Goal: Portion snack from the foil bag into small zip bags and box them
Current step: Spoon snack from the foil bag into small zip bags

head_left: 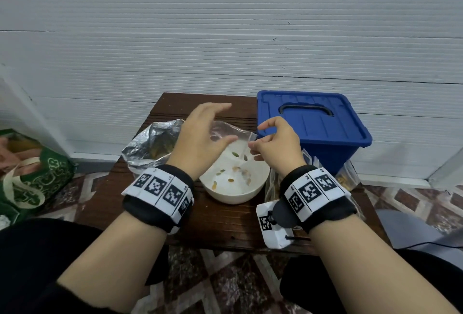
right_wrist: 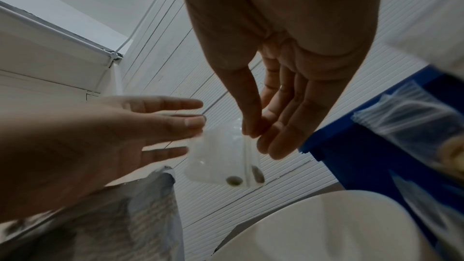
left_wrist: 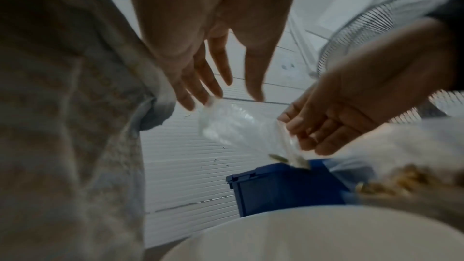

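A small clear zip bag (head_left: 231,135) hangs above the white bowl (head_left: 235,188). My right hand (head_left: 255,138) pinches the bag's top corner between thumb and forefinger (right_wrist: 251,132). Two green snack pieces sit in the bag's lowest corner (right_wrist: 234,181). My left hand (head_left: 218,123) is beside the bag, fingers straight and spread, with fingertips (left_wrist: 208,96) just touching its far edge. The open foil bag (head_left: 152,145) stands at the left with snack inside. A few loose pieces lie in the bowl. The blue box (head_left: 313,123) sits at the right with its lid on.
Filled zip bags (head_left: 347,179) lie against the blue box's front, and more clear bags (head_left: 271,183) are under my right wrist. A green shopping bag (head_left: 32,175) stands on the floor at the left. The small dark wooden table (head_left: 225,223) backs onto a white wall.
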